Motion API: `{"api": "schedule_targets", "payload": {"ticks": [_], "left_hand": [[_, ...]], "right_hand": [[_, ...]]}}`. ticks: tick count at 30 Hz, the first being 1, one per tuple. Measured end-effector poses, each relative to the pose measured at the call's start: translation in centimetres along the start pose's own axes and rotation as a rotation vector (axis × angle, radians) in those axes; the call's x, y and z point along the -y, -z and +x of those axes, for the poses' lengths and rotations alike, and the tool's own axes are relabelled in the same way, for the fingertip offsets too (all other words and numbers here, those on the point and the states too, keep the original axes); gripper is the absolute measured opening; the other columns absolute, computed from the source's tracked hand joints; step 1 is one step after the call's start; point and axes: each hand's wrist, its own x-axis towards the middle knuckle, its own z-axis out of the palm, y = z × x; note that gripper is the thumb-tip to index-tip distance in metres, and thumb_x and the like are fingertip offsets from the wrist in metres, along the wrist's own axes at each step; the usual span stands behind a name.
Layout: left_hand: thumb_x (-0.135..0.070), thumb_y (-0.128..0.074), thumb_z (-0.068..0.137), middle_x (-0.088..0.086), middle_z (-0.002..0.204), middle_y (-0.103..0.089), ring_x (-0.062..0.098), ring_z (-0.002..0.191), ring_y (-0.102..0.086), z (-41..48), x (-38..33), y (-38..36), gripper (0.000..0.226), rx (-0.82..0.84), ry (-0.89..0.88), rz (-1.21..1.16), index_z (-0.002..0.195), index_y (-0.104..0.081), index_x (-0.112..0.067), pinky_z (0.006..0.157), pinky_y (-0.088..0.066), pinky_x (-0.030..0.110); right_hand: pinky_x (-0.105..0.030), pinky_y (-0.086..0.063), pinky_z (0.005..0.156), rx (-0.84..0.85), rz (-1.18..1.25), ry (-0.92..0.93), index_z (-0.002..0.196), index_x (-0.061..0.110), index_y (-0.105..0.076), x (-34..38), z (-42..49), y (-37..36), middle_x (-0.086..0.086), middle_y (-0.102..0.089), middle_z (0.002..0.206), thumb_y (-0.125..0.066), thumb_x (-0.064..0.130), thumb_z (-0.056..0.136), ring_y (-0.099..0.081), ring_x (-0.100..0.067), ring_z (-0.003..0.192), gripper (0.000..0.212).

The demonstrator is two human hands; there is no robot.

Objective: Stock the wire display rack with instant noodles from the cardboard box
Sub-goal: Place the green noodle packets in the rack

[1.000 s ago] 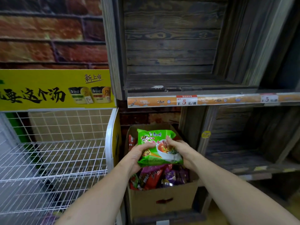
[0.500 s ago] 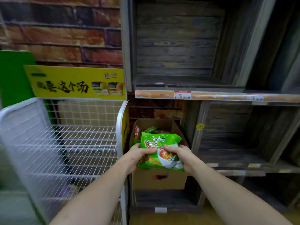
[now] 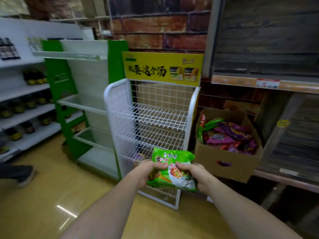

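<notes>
Both hands grip one green noodle packet [image 3: 171, 169]: the left hand [image 3: 145, 171] pinches its left edge, the right hand [image 3: 195, 175] curls round its right edge. It hangs before the lower tiers of the white wire rack [image 3: 150, 116], near the rack's front right post. The cardboard box [image 3: 224, 163], open-topped, sits just right of the rack with purple, red and green packets [image 3: 227, 133] inside. The rack's shelves are open at the front. A green stand [image 3: 82, 100] flanks its left side, and yellow floor [image 3: 51, 195] lies in front.
</notes>
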Motion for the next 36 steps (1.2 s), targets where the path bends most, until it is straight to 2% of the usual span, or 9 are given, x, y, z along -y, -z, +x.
{"api": "schedule_targets", "payload": {"ticks": [2, 5, 7, 10, 16, 22, 28, 32, 36], "left_hand": [[-0.010, -0.087, 0.076, 0.018, 0.102, -0.079, 0.033, 0.086, -0.078, -0.4, 0.5, 3.4, 0.048, -0.002, 0.020, -0.010, 0.119, -0.067, 0.000, 0.069, -0.062, 0.036], [-0.023, -0.097, 0.061, 0.018, 0.110, -0.077, 0.041, 0.106, -0.073, -0.2, 1.1, 9.5, 0.072, -0.024, 0.007, -0.020, 0.123, -0.068, -0.001, 0.097, -0.057, 0.051], [-0.028, -0.100, 0.053, 0.016, 0.113, -0.077, 0.040, 0.110, -0.071, 0.2, 1.5, 13.9, 0.081, -0.024, 0.036, 0.032, 0.124, -0.069, -0.003, 0.104, -0.053, 0.053], [-0.020, -0.088, 0.068, 0.017, 0.110, -0.077, 0.037, 0.104, -0.074, -0.1, 1.1, 19.7, 0.061, -0.034, 0.083, 0.027, 0.124, -0.068, -0.003, 0.097, -0.057, 0.049], [-0.020, -0.081, 0.080, 0.012, 0.101, -0.079, 0.028, 0.079, -0.077, 1.4, 1.7, 27.9, 0.044, -0.050, 0.182, 0.014, 0.120, -0.070, -0.005, 0.066, -0.058, 0.031], [-0.022, -0.080, 0.083, 0.010, 0.089, -0.080, 0.023, 0.064, -0.075, 7.1, 2.0, 31.1, 0.037, -0.034, 0.264, 0.002, 0.114, -0.070, -0.006, 0.048, -0.053, 0.024], [-0.029, -0.084, 0.081, 0.012, 0.097, -0.080, 0.027, 0.076, -0.078, 16.3, 1.0, 33.3, 0.047, -0.062, 0.287, 0.013, 0.119, -0.069, -0.006, 0.056, -0.058, 0.030], [-0.024, -0.091, 0.072, 0.018, 0.101, -0.079, 0.037, 0.092, -0.077, 23.1, 0.7, 34.6, 0.057, -0.085, 0.349, -0.006, 0.121, -0.068, -0.004, 0.085, -0.062, 0.055], [-0.030, -0.099, 0.046, 0.020, 0.106, -0.077, 0.040, 0.096, -0.076, 30.3, 1.3, 35.4, 0.087, -0.053, 0.413, -0.037, 0.123, -0.068, -0.004, 0.091, -0.058, 0.060]], "right_hand": [[-0.050, -0.060, 0.089, 0.026, -0.017, -0.006, 0.117, -0.006, -0.065, -0.5, 1.3, -3.3, -0.023, -0.076, 0.103, -0.097, 0.025, 0.062, -0.075, -0.038, 0.095, 0.071], [-0.046, -0.060, 0.087, 0.061, -0.041, -0.014, 0.116, -0.006, -0.068, -0.8, 3.4, -9.0, -0.021, -0.076, 0.103, -0.097, 0.028, 0.058, -0.074, -0.037, 0.096, 0.073], [-0.043, -0.062, 0.079, 0.070, -0.051, -0.018, 0.119, -0.005, -0.067, -1.4, 4.8, -13.0, -0.021, -0.076, 0.104, -0.097, 0.027, 0.059, -0.075, -0.036, 0.093, 0.074], [-0.040, -0.062, 0.075, 0.085, 0.004, -0.050, 0.114, -0.004, -0.068, -2.7, 6.7, -18.9, -0.020, -0.077, 0.101, -0.089, 0.021, 0.072, -0.075, -0.032, 0.085, 0.054], [-0.047, -0.060, 0.089, 0.037, 0.034, -0.127, 0.116, -0.005, -0.069, -5.6, 10.9, -26.1, -0.020, -0.076, 0.105, -0.093, 0.025, 0.065, -0.075, -0.036, 0.097, 0.064], [-0.049, -0.058, 0.091, -0.005, 0.058, -0.210, 0.116, -0.002, -0.068, -6.3, 15.9, -27.2, -0.021, -0.076, 0.106, -0.084, 0.021, 0.081, -0.073, -0.038, 0.099, 0.045], [-0.040, -0.059, 0.082, -0.036, 0.069, -0.295, 0.120, 0.002, -0.067, -5.7, 24.9, -26.4, -0.017, -0.077, 0.106, -0.084, 0.034, 0.079, -0.074, -0.034, 0.098, 0.056], [-0.031, -0.055, 0.069, -0.087, 0.111, -0.368, 0.110, 0.009, -0.069, -5.9, 30.3, -26.5, -0.012, -0.078, 0.100, -0.078, 0.037, 0.086, -0.073, -0.026, 0.079, 0.038], [-0.034, -0.052, 0.081, -0.163, 0.145, -0.390, 0.111, 0.011, -0.071, -7.3, 35.6, -25.8, -0.010, -0.077, 0.107, -0.082, 0.044, 0.076, -0.070, -0.027, 0.094, 0.049]]}}
